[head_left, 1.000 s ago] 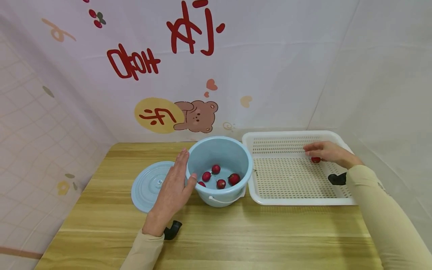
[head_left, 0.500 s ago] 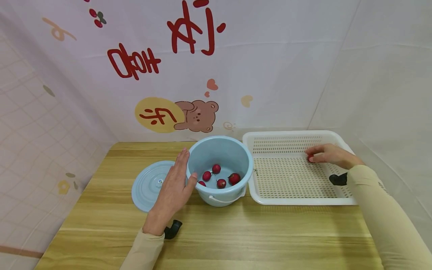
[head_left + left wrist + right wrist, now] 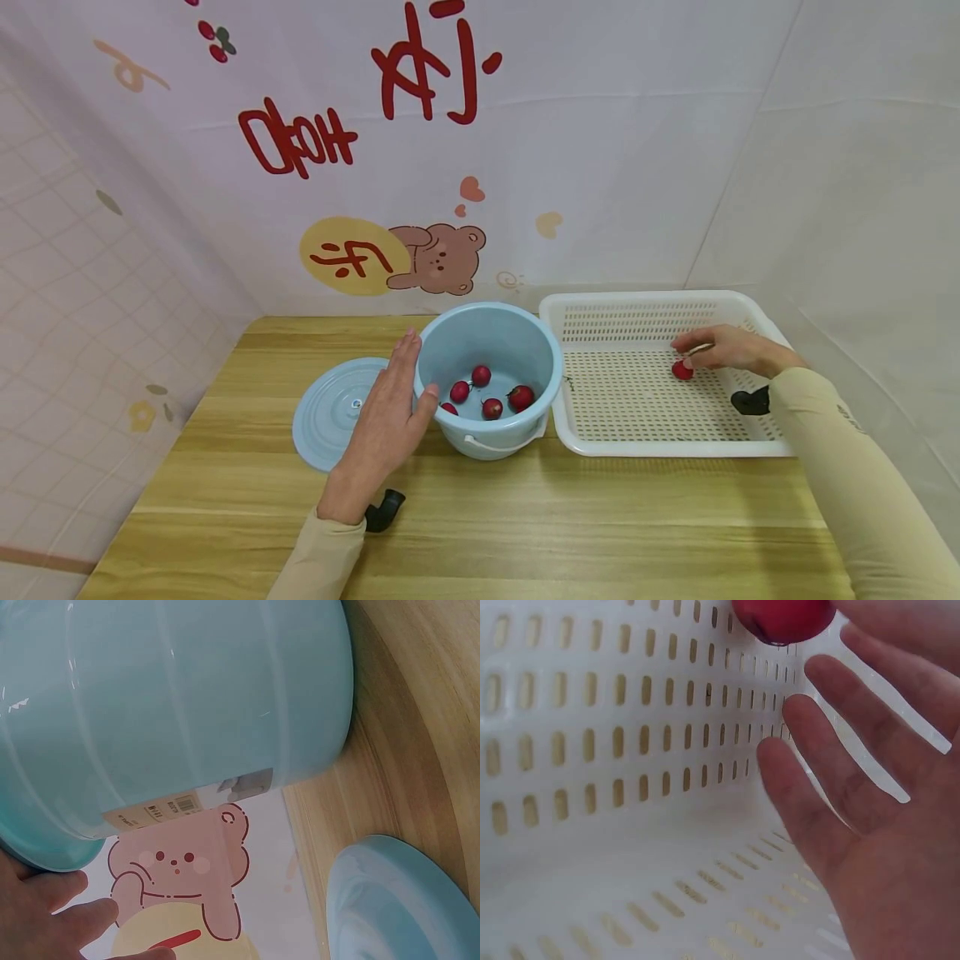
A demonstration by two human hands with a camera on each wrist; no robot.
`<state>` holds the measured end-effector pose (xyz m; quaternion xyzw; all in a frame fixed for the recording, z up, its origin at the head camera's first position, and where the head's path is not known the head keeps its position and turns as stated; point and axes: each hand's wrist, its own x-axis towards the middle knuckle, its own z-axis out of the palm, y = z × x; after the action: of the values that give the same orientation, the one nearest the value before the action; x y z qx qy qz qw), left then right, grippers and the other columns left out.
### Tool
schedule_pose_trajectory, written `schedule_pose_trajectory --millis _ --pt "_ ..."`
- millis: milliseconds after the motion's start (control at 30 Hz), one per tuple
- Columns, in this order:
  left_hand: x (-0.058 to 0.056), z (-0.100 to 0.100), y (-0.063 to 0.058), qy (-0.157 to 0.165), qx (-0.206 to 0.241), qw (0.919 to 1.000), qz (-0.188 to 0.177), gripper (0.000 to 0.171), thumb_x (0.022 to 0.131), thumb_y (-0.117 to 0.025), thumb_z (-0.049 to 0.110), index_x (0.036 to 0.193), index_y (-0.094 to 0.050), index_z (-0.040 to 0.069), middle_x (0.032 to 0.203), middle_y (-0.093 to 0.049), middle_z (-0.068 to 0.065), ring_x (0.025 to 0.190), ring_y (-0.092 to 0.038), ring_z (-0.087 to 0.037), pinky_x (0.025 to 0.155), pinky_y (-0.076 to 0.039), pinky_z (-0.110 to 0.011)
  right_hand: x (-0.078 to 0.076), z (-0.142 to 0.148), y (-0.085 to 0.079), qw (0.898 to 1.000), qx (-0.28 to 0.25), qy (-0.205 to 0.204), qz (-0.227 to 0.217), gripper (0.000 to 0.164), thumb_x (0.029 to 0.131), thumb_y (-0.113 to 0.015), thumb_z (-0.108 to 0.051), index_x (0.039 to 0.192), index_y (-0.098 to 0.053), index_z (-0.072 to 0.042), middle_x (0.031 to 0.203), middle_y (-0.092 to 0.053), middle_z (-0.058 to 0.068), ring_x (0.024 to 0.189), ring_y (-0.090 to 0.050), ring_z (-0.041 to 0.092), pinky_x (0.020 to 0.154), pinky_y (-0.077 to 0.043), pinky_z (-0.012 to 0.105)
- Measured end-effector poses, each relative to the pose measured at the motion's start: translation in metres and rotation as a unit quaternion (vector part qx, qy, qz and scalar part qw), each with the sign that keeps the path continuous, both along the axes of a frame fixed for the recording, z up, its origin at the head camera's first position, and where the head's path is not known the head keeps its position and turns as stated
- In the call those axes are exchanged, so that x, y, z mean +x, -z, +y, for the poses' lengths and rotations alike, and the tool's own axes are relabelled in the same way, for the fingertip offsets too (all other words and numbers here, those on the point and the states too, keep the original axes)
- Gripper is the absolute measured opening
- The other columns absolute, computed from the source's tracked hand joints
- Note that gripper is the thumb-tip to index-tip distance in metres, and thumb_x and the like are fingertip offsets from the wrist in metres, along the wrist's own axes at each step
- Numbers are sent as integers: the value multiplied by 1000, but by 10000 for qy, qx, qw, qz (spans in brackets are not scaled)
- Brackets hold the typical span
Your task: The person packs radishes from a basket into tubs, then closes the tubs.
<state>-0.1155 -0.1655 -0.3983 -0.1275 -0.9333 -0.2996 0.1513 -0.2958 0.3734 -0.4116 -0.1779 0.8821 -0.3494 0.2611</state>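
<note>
In the head view, my right hand (image 3: 726, 348) is inside the white plastic basket (image 3: 637, 408), with the thumb right at a red radish (image 3: 682, 371). The right wrist view shows its fingers extended and spread, and the radish (image 3: 784, 616) by the thumb at the top edge. My left hand (image 3: 384, 421) is held flat with straight fingers at the left side of the light blue bucket (image 3: 487, 333). Fingertips are right at the bucket's rim (image 3: 56, 859) in the left wrist view. Several radishes (image 3: 520, 397) lie on the bucket's bottom.
A round blue lid (image 3: 322, 417) lies on the wooden table (image 3: 525, 525), left of the bucket and partly behind the left hand. The bucket's white handle (image 3: 510, 448) hangs down in front. Behind stands a white printed cloth (image 3: 615, 150).
The radish in the basket has shifted left and slightly nearer, out from under the right hand, which has lowered a little. The left hand and bucket have stayed in place.
</note>
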Motion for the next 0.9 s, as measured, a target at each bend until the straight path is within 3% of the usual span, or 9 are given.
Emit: schedule_pose_trajectory --millis 167,367,600,900 --pt "-1 0 0 -1 -15 10000 25 72 108 -46 41 165 -22 5 172 -19 -7 157 -19 -32 118 -26 -66 0 -2 -1 9995 -19 -86 -303 52 99 -67 -15 143 -53 9 142 -57 27 118 -59 17 93 -51 26" --pt "0 0 0 -17 -18 10000 17 72 108 -46 42 165 -22 6 173 -18 -6 158 -18 -30 119 -26 -66 0 -4 -1 9983 0 -155 -569 52 98 -69 -16 142 -54 8 138 -60 23 115 -59 16 92 -51 24" --pt "0 0 1 -18 -27 10000 35 72 108 -47 40 165 -22 6 172 -20 -8 158 -19 -31 118 -26 -67 -2 -6 4 9990 31 -227 -384 46 97 -70 -7 136 -57 13 128 -65 22 111 -60 20 87 -52 25" --pt "0 0 -1 -46 -29 10000 -32 71 107 -49 36 165 -21 7 173 -18 -6 158 -19 -31 119 -25 -65 -1 -7 0 9992 280 -280 -95 40 98 -68 -8 133 -62 10 126 -66 21 112 -61 24 85 -52 27"
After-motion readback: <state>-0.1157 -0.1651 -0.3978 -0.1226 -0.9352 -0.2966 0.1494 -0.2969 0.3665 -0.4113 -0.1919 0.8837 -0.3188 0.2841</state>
